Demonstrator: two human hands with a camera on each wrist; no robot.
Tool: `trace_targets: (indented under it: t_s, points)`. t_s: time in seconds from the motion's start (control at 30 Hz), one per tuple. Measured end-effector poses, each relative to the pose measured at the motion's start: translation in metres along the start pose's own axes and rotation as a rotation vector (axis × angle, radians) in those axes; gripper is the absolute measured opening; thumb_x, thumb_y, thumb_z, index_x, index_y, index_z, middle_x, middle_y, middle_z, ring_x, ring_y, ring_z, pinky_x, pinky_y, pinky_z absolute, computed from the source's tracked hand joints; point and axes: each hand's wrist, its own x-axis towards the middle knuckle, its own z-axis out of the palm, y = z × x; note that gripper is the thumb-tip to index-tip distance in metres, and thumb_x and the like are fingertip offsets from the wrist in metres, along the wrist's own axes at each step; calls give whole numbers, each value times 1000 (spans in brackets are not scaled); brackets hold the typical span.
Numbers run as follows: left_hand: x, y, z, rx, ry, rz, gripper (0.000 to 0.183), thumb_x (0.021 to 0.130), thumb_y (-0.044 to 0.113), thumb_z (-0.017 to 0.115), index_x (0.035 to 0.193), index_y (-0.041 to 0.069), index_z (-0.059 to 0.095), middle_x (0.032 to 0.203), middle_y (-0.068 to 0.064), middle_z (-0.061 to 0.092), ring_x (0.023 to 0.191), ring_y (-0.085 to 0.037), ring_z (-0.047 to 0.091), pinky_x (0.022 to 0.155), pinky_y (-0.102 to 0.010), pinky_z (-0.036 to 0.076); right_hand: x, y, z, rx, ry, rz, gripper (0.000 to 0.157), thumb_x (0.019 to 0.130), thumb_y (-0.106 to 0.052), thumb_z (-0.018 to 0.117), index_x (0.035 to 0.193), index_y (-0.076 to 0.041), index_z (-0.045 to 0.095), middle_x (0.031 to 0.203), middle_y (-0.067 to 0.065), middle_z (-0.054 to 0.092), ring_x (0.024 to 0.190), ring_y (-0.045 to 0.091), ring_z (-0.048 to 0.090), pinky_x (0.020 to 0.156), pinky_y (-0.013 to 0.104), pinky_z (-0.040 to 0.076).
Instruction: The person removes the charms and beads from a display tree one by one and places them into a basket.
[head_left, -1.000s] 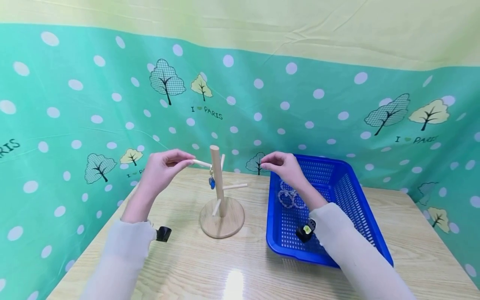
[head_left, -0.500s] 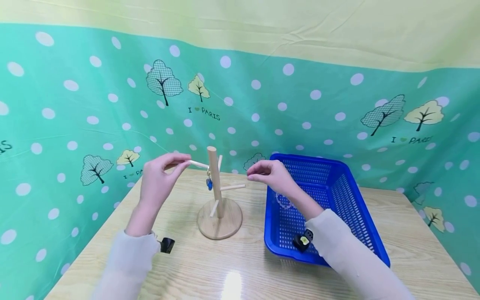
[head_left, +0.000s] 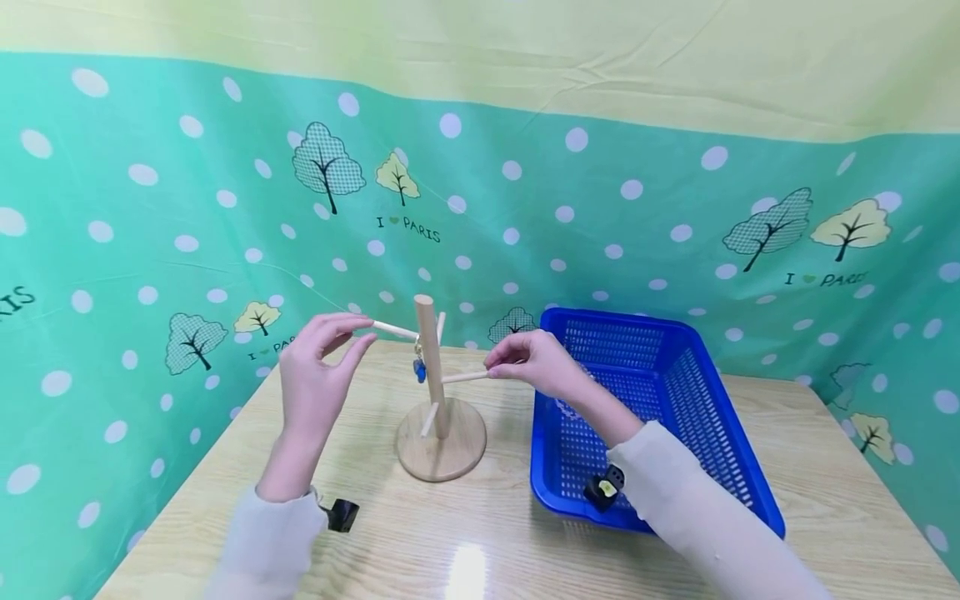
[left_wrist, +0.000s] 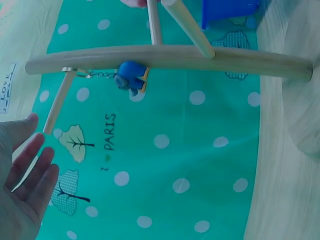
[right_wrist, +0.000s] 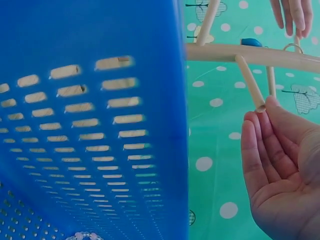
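Note:
A wooden peg stand [head_left: 431, 358] with a round base stands on the table. From its upper left peg [head_left: 395, 330] hangs a keychain [left_wrist: 131, 77] with a blue elephant-like figure, close to the post. My left hand [head_left: 318, 367] is at that peg's outer end, thumb and fingers spread apart; in the left wrist view the fingers [left_wrist: 37, 170] are loosely straight beside the tip. With thumb and fingertips my right hand [head_left: 543, 362] pinches the end of the right peg [right_wrist: 251, 85], which bears nothing.
Right of the stand, a blue plastic basket [head_left: 750, 467] with slotted walls sits below my right forearm. Inside it lies a clear beaded bracelet [right_wrist: 84, 236], partly hidden. A dotted green curtain [head_left: 637, 233] hangs behind the wooden table [head_left: 390, 542].
My right hand has come left and down from above the basket to the right peg's end and pinches it. My left thumb has parted from the upper left peg.

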Motion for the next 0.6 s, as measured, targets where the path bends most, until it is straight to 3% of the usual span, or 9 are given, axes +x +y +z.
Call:
trace_targets:
  t_s: [0.27,0.6]
  points:
    - [-8,6,5,-94,50,21,15,84,2,78,99,1,76,97,-14,72,93,5,62,87,-11,53,1,-4,3,-51,14,32,8,88,-8,76,94,-3,76,88,9,75,74,8,64,66,20,53]
    - [-15,9,15,-136,12,-29,14,84,3,78,97,0,76,95,-14,75,88,9,65,83,-13,55,2,-8,3,-91,20,63,6,87,-9,76,92,-5,76,87,7,75,74,9,63,67,21,52]
